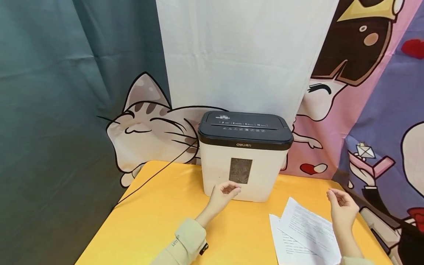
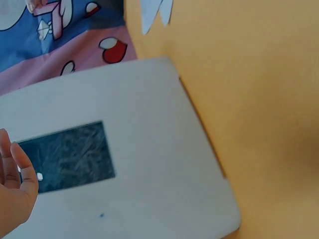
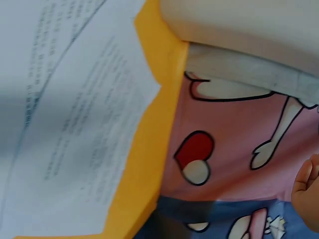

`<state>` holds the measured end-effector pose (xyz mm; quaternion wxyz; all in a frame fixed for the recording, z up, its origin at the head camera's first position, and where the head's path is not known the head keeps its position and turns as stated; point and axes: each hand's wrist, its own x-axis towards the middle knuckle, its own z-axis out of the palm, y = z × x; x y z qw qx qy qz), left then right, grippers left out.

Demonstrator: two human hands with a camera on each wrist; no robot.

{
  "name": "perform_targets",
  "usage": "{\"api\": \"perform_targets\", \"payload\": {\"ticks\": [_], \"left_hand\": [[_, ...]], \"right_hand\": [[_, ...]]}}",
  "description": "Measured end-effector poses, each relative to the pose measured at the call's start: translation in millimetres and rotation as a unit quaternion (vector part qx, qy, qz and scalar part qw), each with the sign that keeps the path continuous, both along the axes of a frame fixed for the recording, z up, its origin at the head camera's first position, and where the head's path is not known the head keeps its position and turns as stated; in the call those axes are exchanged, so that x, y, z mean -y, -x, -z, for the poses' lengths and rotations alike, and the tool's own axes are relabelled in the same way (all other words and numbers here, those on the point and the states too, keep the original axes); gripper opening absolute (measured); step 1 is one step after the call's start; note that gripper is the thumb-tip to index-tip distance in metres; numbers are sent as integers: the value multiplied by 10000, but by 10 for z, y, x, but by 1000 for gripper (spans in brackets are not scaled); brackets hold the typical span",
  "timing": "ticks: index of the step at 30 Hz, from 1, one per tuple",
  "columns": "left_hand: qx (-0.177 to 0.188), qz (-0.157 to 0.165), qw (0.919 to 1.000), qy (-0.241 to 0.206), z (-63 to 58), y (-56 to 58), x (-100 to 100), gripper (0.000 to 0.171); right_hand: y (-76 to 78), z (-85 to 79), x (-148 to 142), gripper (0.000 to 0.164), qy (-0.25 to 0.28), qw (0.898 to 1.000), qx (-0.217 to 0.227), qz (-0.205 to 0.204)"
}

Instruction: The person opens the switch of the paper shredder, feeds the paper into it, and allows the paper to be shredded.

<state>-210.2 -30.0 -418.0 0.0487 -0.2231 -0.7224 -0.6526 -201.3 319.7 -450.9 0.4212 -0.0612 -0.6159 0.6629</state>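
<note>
Shredder slot (image 1: 244,127) shows only in head view; left hand (image 1: 220,197) and right hand (image 1: 343,210) seem relaxed, unclenched.

A curtained-off nook, home or office unclear: cartoon-printed curtains (image 1: 245,66) hang behind a yellow table (image 1: 155,221) that carries a paper shredder (image 1: 245,154) and printed sheets (image 1: 304,232).

Holds left hand (image 1: 222,195) and right hand (image 1: 344,210) raised well apart, with fingers (image 1: 346,197) loosely curled and both forearms (image 1: 348,241) extended forward.
</note>
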Motion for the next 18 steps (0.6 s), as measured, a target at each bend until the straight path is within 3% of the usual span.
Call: {"api": "perform_targets", "payload": {"ticks": [4, 7, 9, 11, 15, 18], "left_hand": [[59, 99, 9999, 60, 109, -35, -54, 17], [194, 255, 9993, 202, 241, -53, -122, 18], [325, 424, 9979, 354, 377, -44, -185, 19], [506, 654, 9954, 486, 524, -28, -253, 20], [885, 1050, 9878, 728, 764, -8, -384, 27], [1086, 1152, 9842, 797, 885, -16, -501, 29]], "right_hand": [[-114, 81, -15, 13, -179, 9992, 302, 180], [-154, 229, -125, 16, 159, 9997, 188, 79], [-127, 452, -312, 16, 576, 9982, 22, -145], [-63, 752, -559, 15, 806, 9964, 152, -230], [74, 1354, -1019, 7, 895, 9918, 908, -30], [60, 1575, -1188, 7, 1015, 9809, 1656, 135]]}}
